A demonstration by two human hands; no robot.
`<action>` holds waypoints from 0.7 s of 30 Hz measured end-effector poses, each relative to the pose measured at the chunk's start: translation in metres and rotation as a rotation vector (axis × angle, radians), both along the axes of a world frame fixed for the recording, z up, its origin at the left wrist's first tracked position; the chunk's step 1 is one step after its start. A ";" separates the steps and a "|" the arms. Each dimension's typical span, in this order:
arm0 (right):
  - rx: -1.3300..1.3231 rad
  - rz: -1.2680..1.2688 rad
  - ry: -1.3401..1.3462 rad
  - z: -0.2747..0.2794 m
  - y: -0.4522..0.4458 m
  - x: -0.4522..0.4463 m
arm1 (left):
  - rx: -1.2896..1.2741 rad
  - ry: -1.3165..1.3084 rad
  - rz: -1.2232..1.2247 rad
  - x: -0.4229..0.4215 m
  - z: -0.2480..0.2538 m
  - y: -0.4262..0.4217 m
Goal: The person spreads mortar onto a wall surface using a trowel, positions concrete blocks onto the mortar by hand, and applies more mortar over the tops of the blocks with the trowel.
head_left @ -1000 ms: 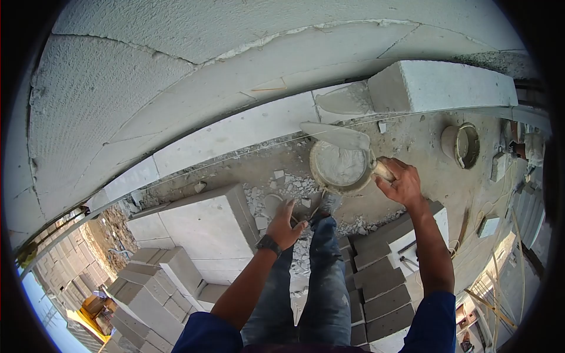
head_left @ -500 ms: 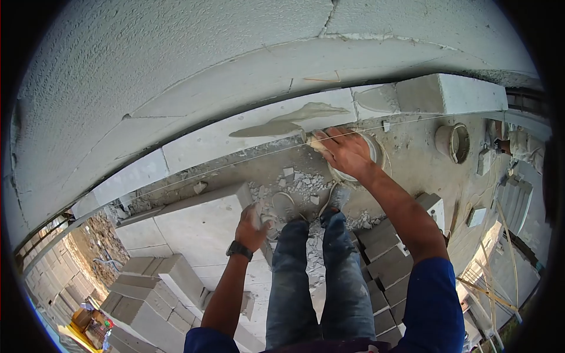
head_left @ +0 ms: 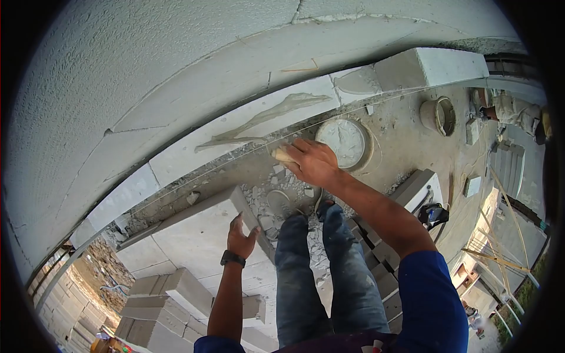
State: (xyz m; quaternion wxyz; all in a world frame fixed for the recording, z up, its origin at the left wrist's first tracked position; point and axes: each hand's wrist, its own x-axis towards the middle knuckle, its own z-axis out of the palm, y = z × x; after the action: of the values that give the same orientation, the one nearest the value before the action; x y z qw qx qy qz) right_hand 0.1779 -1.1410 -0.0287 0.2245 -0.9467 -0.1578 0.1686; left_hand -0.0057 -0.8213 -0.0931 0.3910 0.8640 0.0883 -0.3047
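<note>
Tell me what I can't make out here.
All in the head view:
Trowel handle: largely hidden by the right hand; blade hard to tell from the mortar streak.
Mortar bucket: bottom hidden by its contents.
Black item near the blocks: too small to identify.
Left sleeve: cut off by the bottom edge.

Counted: 1 L hand [head_left: 240,239] + 1 R hand [head_left: 316,162] (2 tot.), 1 watch [head_left: 233,257], 1 tool handle [head_left: 282,155]. Were approx. 2 buckets [head_left: 431,116], 2 mortar smears [head_left: 288,105]; blocks [head_left: 197,232] were too many 4 exact no.
</note>
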 end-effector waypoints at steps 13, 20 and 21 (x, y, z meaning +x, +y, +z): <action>-0.164 -0.608 0.212 -0.082 -0.249 -0.173 | 0.613 -0.678 -0.210 0.204 0.023 0.035; -0.413 -0.579 0.584 -0.214 -0.252 -0.119 | 0.968 -0.160 -0.206 0.219 -0.007 0.012; -0.410 -0.593 0.621 -0.227 -0.238 -0.110 | 0.966 -0.145 -0.212 0.219 -0.006 0.009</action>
State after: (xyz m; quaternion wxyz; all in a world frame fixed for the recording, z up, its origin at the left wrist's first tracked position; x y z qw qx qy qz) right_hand 0.0681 -1.3793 -0.2561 0.1078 -0.8805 0.2306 0.3998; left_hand 0.2135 -0.8124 -0.0993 -0.0817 0.9695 0.1037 -0.2063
